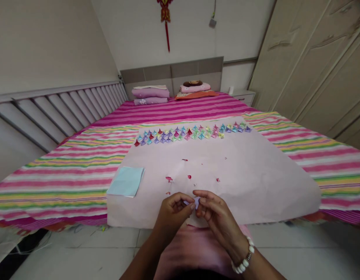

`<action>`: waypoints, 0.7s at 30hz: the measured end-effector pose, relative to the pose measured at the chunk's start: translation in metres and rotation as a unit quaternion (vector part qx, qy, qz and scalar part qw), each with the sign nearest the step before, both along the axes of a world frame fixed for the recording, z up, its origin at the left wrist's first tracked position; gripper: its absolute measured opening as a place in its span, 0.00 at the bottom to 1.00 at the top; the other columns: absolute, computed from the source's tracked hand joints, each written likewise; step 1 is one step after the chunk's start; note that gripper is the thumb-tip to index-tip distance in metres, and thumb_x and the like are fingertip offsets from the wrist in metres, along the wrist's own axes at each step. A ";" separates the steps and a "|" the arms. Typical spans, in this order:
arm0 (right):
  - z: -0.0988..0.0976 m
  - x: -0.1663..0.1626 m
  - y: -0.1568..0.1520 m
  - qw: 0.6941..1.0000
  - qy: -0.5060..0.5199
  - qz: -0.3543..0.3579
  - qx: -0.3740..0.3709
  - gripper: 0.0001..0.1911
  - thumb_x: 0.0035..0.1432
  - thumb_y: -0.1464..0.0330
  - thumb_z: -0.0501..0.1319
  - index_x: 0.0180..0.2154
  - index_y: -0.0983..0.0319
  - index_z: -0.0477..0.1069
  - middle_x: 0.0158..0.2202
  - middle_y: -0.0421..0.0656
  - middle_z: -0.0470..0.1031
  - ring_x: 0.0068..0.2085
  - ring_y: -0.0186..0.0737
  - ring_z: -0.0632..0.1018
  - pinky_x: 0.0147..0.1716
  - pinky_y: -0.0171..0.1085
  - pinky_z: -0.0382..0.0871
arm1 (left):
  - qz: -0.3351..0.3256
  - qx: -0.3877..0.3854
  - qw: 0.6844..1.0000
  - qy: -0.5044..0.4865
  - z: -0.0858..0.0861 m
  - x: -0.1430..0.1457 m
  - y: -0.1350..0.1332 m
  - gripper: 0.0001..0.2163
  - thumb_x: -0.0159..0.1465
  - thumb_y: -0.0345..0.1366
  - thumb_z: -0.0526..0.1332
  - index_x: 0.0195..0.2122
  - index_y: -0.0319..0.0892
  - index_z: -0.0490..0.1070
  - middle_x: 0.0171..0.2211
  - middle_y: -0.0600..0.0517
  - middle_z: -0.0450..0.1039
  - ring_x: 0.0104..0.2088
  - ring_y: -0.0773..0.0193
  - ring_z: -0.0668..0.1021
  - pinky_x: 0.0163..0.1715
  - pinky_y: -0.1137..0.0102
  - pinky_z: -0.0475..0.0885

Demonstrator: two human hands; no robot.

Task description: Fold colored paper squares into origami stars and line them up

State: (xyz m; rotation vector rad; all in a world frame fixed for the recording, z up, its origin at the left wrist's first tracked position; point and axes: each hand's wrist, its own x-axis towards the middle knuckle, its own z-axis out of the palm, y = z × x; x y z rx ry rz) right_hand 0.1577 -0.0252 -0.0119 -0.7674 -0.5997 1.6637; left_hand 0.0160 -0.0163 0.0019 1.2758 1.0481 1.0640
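Note:
A small light-purple folded paper (197, 202) is between my two hands, just above the near part of a large pale sheet (244, 171). My left hand (176, 210) pinches its left side with thumb and forefinger. My right hand (216, 212), with a white bead bracelet at the wrist, curves round its right side, fingertips on the paper. Part of the piece is hidden by my fingers. Beyond, small folded paper pieces (176, 135) in many colours lie in rows along the sheet's far edge.
Light-blue square papers (126, 181) are stacked at the sheet's left. Red scraps (168, 179) are scattered over its middle. The sheet lies on a striped bedspread (66, 167). A railing (72, 105) runs along the left, a wardrobe (314, 58) on the right, and folded bedding (151, 93) at the headboard.

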 end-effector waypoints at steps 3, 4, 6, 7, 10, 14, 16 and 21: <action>0.000 0.000 0.001 1.000 -0.017 -0.001 -0.007 0.12 0.41 0.70 0.72 0.32 0.64 0.77 0.20 0.38 0.74 0.22 0.30 0.72 0.25 0.30 0.64 | 0.003 -0.002 1.000 -0.007 -0.003 0.001 0.001 0.05 0.53 0.32 0.66 0.30 0.40 0.72 0.22 0.56 0.73 0.24 0.69 0.75 0.24 0.76 0.69; 0.000 0.000 0.001 1.000 -0.025 0.001 -0.008 0.12 0.39 0.70 0.73 0.30 0.64 0.77 0.21 0.39 0.74 0.22 0.30 0.72 0.24 0.30 0.63 | 0.007 -0.002 1.000 -0.008 -0.004 0.001 0.001 0.06 0.53 0.32 0.66 0.32 0.40 0.71 0.24 0.56 0.73 0.25 0.69 0.75 0.25 0.76 0.69; 0.000 0.000 0.003 0.999 -0.040 0.004 -0.004 0.12 0.38 0.69 0.73 0.28 0.65 0.76 0.22 0.40 0.76 0.21 0.29 0.71 0.24 0.30 0.63 | 0.016 -0.001 1.000 -0.008 -0.006 0.002 0.001 0.08 0.52 0.31 0.66 0.34 0.41 0.70 0.26 0.56 0.73 0.26 0.70 0.75 0.26 0.76 0.69; 0.000 0.000 0.003 0.999 -0.048 0.005 -0.002 0.11 0.38 0.68 0.73 0.27 0.65 0.76 0.23 0.41 0.76 0.22 0.29 0.71 0.24 0.30 0.63 | 0.016 -0.003 1.000 -0.009 -0.006 0.002 0.002 0.09 0.53 0.31 0.66 0.34 0.40 0.70 0.26 0.56 0.72 0.27 0.70 0.75 0.26 0.76 0.69; -0.001 0.002 0.004 0.997 -0.074 0.005 0.013 0.10 0.42 0.67 0.72 0.26 0.65 0.77 0.22 0.41 0.75 0.22 0.29 0.71 0.24 0.30 0.63 | 0.001 -0.013 1.000 -0.019 -0.007 0.003 0.001 0.08 0.53 0.33 0.66 0.32 0.40 0.70 0.26 0.55 0.73 0.27 0.69 0.75 0.26 0.76 0.69; -0.002 0.003 0.004 0.994 -0.105 0.000 0.041 0.09 0.45 0.65 0.70 0.26 0.65 0.76 0.20 0.39 0.74 0.23 0.31 0.71 0.25 0.31 0.63 | -0.008 -0.035 0.999 -0.022 -0.009 0.003 0.002 0.09 0.53 0.37 0.66 0.31 0.39 0.71 0.22 0.54 0.73 0.24 0.69 0.74 0.23 0.75 0.69; -0.002 0.003 0.004 0.992 -0.121 -0.002 0.045 0.09 0.45 0.65 0.70 0.26 0.64 0.75 0.19 0.39 0.73 0.23 0.31 0.71 0.25 0.31 0.62 | -0.001 -0.046 0.999 -0.017 -0.010 0.002 0.003 0.10 0.54 0.40 0.65 0.29 0.38 0.72 0.19 0.55 0.72 0.21 0.69 0.73 0.22 0.75 0.68; -0.003 0.002 0.002 0.989 -0.143 0.005 0.046 0.10 0.45 0.64 0.70 0.25 0.64 0.74 0.18 0.39 0.73 0.23 0.33 0.72 0.25 0.32 0.62 | 0.014 -0.062 0.998 -0.008 -0.010 0.001 0.005 0.11 0.52 0.42 0.66 0.25 0.37 0.74 0.17 0.53 0.72 0.20 0.69 0.72 0.22 0.74 0.69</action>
